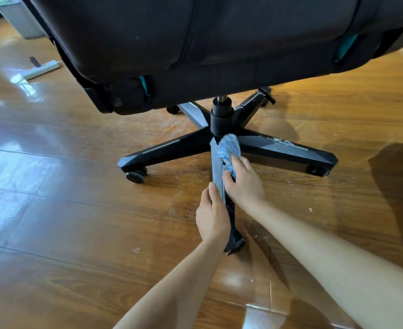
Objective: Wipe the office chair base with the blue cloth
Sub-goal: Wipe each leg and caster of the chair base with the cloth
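Note:
The black office chair base (169,148) spreads its star of legs on castors under the dark seat (219,39). One leg points straight toward me. My left hand (212,214) grips that near leg from its left side, thumb on top. My right hand (244,182) holds the blue cloth (227,147), bunched, and presses it on the same leg close to the centre column (222,117).
Glossy wooden floor (65,222) all around, with white dust specks and scuffs near the base. A pale bin (20,17) stands at the far left, and a flat mop head (42,70) lies on the floor beside it. Castors (136,176) stick out at the leg ends.

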The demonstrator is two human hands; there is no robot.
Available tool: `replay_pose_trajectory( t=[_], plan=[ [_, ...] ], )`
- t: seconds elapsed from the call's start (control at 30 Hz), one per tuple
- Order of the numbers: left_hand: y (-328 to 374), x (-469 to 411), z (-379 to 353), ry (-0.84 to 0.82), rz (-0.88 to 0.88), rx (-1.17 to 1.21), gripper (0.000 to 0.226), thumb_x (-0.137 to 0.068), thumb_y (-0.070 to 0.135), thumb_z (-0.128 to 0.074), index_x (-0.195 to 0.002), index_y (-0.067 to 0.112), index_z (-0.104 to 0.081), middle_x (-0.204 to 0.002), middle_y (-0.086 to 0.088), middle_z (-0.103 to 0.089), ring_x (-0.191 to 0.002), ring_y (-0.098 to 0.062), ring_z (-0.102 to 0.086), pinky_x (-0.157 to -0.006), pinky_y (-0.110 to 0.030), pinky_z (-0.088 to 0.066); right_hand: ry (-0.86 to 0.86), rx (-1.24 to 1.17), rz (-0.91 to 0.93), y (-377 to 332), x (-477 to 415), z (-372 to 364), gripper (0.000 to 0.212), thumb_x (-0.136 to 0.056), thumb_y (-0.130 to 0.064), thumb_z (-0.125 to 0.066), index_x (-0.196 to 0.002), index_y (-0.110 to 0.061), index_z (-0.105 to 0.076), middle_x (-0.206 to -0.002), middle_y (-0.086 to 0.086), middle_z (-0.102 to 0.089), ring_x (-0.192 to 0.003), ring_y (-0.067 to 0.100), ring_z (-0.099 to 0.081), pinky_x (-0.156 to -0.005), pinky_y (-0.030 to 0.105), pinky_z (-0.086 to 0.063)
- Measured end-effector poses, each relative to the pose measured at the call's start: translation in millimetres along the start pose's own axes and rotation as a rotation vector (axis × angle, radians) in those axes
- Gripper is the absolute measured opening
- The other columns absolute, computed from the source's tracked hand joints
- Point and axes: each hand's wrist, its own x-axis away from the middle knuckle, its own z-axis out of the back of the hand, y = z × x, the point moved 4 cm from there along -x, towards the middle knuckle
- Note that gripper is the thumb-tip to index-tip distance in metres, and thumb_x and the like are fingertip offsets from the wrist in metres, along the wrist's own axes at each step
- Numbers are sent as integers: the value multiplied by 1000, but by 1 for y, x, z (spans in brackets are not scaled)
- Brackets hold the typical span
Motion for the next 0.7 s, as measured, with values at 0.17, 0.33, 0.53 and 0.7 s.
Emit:
replay_pose_trajectory(
  t=[0.17, 0.33, 0.53, 0.7],
  plan=[
    [-1, -2, -1, 2, -1, -15, 83, -85, 89, -18, -139, 45, -62, -87, 39, -51, -82, 16, -47, -74, -25, -39, -7, -194, 6, 20, 20, 3, 48, -107, -42, -43, -150, -22, -48, -136, -9, -57, -128, 15, -55, -96, 34, -46],
    [-1, -2, -4, 19, -8, -65, 83, -87, 88, -17, -140, 42, -61, -68, 48, -54, -70, 23, -53, -66, -17, -33, 23, -332, -102, -2, -37, 2, 51, -107, -46, -41, -147, -17, -51, -142, -7, -42, -120, 11, -54, -92, 28, -37],
    [3, -2, -8, 18, -6, -38, 80, -85, 88, -18, -137, 45, -61, -70, 46, -57, -72, 19, -51, -66, -14, -33, 66, -255, -142, 3, -50, -1, 56, -104, -52, -40, -146, -17, -51, -142, -4, -39, -117, 14, -56, -86, 29, -41],
    [5, 0, -12, 10, -13, -30, 76, -87, 87, -17, -136, 46, -60, -84, 39, -51, -81, 15, -48, -67, -16, -34, 46, -612, -301, 18, -49, 15, 49, -103, -52, -49, -140, -23, -59, -137, -4, -58, -120, 12, -57, -103, 36, -46]
  ],
)
